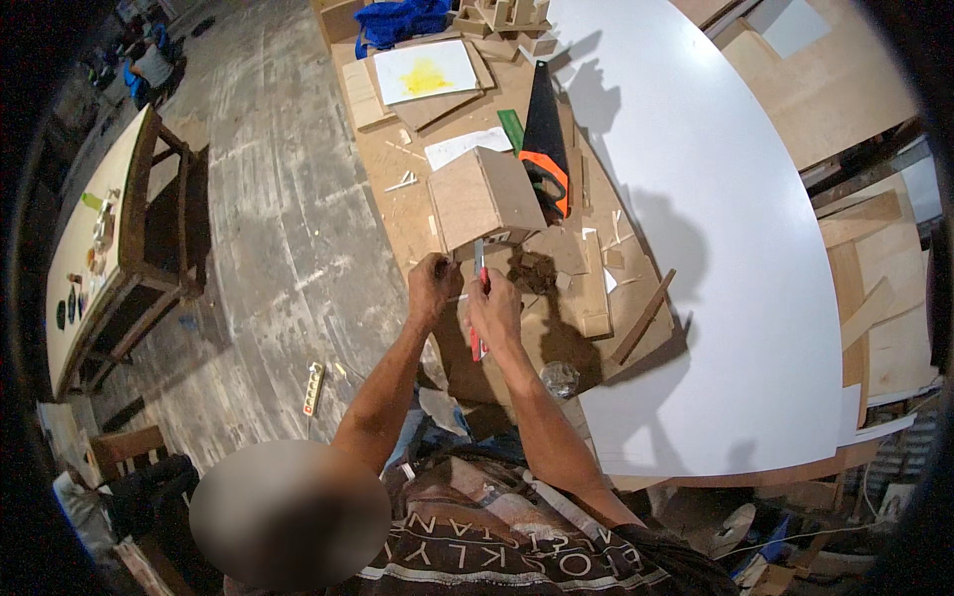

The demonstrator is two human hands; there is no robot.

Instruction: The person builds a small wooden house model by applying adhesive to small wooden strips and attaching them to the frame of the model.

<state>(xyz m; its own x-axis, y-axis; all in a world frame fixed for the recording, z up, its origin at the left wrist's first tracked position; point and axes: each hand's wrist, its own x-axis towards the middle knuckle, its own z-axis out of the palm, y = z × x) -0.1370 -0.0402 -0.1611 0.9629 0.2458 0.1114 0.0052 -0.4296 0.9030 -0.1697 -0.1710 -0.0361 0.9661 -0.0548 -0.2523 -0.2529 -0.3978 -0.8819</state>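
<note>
My right hand [494, 308] is wrapped round a red utility knife [478, 345]. Its silver blade points away from me, toward the near edge of a small wooden box [465, 204] shaped like a little house. Just left of the knife, my left hand [430, 286] is closed, fingertips pinched together close to the box's near corner; what they hold is too small to make out. The box rests on a brown work board [397, 164]. Behind its right side lies a handsaw [544, 119] with an orange and black handle.
Wood strips [594, 298], a clump of brown material [533, 270] and a clear round container [559, 378] lie near my right arm. A white panel [715, 248] spreads to the right. Farther back are a yellow-stained sheet [425, 72] and blue cloth [402, 22]. Another table [99, 238] stands left.
</note>
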